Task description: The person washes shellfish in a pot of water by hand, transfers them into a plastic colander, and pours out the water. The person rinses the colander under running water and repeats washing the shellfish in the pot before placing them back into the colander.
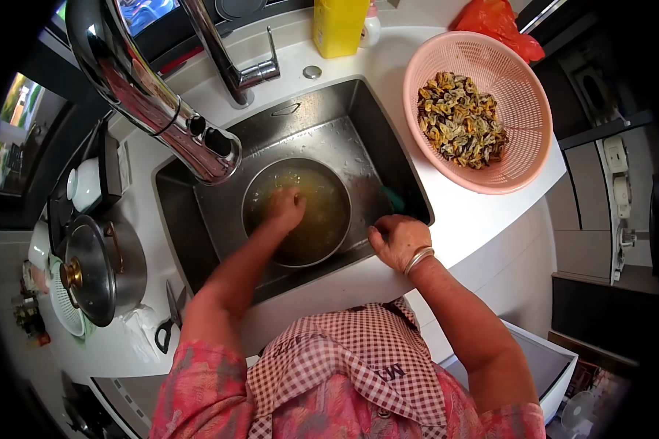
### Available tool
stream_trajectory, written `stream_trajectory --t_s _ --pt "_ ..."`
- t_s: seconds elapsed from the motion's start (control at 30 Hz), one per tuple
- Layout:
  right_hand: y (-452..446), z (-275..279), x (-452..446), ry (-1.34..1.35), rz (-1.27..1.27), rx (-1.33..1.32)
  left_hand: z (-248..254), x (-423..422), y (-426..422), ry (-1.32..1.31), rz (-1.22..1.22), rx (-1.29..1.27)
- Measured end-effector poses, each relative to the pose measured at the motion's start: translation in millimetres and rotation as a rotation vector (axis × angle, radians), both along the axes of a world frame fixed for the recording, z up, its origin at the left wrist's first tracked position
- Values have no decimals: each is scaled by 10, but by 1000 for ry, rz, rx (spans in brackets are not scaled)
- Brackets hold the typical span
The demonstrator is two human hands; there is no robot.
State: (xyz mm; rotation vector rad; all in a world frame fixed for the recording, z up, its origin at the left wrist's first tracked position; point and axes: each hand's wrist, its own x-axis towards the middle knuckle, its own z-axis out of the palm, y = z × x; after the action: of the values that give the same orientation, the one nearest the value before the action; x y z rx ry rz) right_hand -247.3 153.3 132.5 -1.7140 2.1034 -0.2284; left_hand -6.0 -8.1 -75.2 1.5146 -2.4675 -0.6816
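Note:
A round metal basin [332,252] holding cloudy yellowish water stands in the steel sink [359,124]. My left hand [285,209] dips into the basin, its fingers curled at the water; whatever they may hold is hidden. At the sink's right front rim rests my right hand [403,242], wearing bangles, with its fingers curled in and nothing visible in them. Just beyond it a green object [393,198] lies against the sink wall, too dark to name. On the counter at right, a pink plastic colander [523,110] contains a heap of shelled mussel meat [461,121].
A large chrome faucet [190,139] overhangs the sink's left side, with a smaller lever tap [245,77] behind. To the left are a lidded pot [106,271] and black-handled scissors [170,322]. A yellow container [338,28] and a red plastic bag [496,28] stand at the back.

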Motion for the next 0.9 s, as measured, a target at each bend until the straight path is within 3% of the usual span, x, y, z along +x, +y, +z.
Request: stream_trajectory --t_s 0.13,0.33,0.43,0.53,0.63,0.73,0.83,0.9 --pt "-15 35 -1 -18 -13 30 25 -277 120 -171 35 323" --pt "-4 12 -14 -20 -1 2 -248 -302 493 -25 -217 561" --pt "-16 36 -4 -13 -5 15 170 -248 606 55 -230 695" --pt "-13 4 -6 -8 2 3 181 -206 665 81 -231 637" --pt "-13 21 3 -11 -9 11 410 -255 633 153 -163 773" --pt "-25 31 6 3 -1 16 191 -171 648 276 -301 672" --pt "-16 29 11 -1 -14 8 413 -117 537 316 -157 1146" --pt "-19 31 5 -12 -17 8 643 -80 460 563 18 1340"
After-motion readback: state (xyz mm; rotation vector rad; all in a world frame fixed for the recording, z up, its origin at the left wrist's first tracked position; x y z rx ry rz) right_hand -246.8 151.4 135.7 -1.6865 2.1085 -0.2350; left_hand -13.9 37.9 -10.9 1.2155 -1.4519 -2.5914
